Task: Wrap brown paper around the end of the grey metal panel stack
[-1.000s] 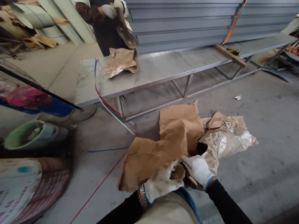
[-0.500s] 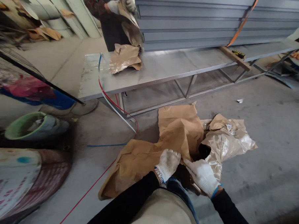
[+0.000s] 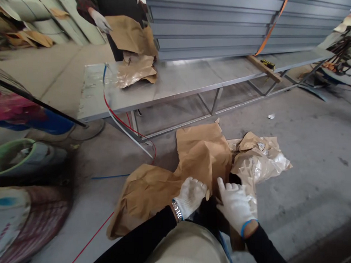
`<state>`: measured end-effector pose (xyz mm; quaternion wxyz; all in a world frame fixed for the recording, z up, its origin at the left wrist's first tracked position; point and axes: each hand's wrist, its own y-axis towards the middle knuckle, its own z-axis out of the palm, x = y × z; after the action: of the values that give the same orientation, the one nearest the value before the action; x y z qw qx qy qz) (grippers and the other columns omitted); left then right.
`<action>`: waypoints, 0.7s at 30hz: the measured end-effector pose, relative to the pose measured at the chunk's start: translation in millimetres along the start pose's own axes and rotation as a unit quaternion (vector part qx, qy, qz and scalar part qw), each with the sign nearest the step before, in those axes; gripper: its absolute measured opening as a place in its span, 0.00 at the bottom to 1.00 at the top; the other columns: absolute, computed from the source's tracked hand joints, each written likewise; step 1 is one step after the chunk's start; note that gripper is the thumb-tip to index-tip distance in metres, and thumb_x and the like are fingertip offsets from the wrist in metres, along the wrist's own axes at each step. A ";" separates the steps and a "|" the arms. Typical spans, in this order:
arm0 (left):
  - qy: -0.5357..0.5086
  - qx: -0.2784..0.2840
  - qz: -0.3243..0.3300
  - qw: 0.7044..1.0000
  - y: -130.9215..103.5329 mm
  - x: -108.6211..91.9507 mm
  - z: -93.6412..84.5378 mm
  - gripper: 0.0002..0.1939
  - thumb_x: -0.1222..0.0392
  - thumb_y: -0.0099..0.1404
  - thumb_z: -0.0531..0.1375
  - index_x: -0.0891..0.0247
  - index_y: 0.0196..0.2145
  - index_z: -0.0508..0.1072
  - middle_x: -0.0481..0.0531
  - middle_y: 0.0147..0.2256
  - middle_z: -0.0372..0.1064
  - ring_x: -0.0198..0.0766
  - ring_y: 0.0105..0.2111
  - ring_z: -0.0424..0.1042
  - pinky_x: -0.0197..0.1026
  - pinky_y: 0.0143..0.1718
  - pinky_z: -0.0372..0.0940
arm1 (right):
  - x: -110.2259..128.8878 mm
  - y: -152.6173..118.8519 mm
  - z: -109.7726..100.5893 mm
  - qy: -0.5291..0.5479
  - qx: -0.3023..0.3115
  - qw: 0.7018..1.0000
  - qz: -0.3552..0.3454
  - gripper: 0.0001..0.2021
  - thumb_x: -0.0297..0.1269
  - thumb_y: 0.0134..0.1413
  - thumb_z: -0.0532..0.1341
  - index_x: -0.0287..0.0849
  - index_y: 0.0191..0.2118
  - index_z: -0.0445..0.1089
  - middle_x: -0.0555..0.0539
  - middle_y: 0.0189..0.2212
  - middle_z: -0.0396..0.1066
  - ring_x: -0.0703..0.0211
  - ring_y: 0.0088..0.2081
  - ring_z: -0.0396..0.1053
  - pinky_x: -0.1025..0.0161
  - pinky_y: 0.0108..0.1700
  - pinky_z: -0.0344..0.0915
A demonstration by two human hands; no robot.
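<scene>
My left hand (image 3: 192,196), in a white knit glove with a metal watch at its wrist, is closed on the edge of a large creased sheet of brown paper (image 3: 155,190). A scrap of the paper pokes out by its fingertips. My right hand (image 3: 236,206), in a white glove with a blue cuff, is to the right of it, with its thumb and forefinger spread apart. I see nothing held in it. Beyond it lies crumpled brown paper with shiny plastic film (image 3: 261,158). The space below and between my hands is dark.
A long metal bench (image 3: 185,80) crosses ahead, bearing grey ribbed panels (image 3: 211,25) and crumpled paper (image 3: 136,71). Behind its left end, a co-worker's gloved hand (image 3: 100,20) is at another brown sheet. Hoses (image 3: 120,126), a green-rimmed bucket (image 3: 28,157) and a drum (image 3: 31,219) are left.
My hands have moved apart, and my right forefinger has lifted away from the paper's edge. The co-worker's brown sheet is now lower and spread wider. The view has shifted rightward.
</scene>
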<state>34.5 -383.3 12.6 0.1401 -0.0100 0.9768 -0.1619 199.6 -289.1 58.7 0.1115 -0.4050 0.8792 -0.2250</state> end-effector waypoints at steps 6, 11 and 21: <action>0.037 -0.008 0.041 0.998 4.5 -11.4 -8.3 0.09 0.71 0.64 0.56 0.68 0.38 0.76 0.60 0.31 0.74 0.57 0.35 0.75 0.59 0.40 0.63 | 38.2 32.9 19.3 -0.001 -0.021 1.000 0.015 0.28 0.26 0.64 0.50 0.26 0.68 0.57 0.28 0.45 0.73 0.38 0.45 0.74 0.48 0.41 0.72; 0.064 0.031 0.042 0.997 1.3 -8.9 -2.0 0.08 0.70 0.64 0.58 0.69 0.37 0.78 0.62 0.31 0.74 0.58 0.33 0.75 0.61 0.37 0.65 | 32.9 42.4 27.6 0.019 0.018 0.999 -0.021 0.20 0.22 0.64 0.49 0.29 0.56 0.69 0.30 0.37 0.77 0.39 0.41 0.79 0.50 0.41 0.73; 0.052 0.046 0.032 0.997 3.7 -4.2 -4.7 0.07 0.71 0.64 0.58 0.69 0.35 0.77 0.60 0.31 0.75 0.58 0.32 0.76 0.60 0.37 0.65 | 33.8 48.9 30.2 0.015 0.017 0.999 -0.046 0.18 0.24 0.66 0.47 0.35 0.53 0.70 0.34 0.39 0.78 0.40 0.42 0.78 0.49 0.42 0.72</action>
<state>37.4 -378.1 16.8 0.0945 0.0360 0.9740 -0.2028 156.8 -296.1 8.1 0.0948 -0.4394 0.8575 -0.2503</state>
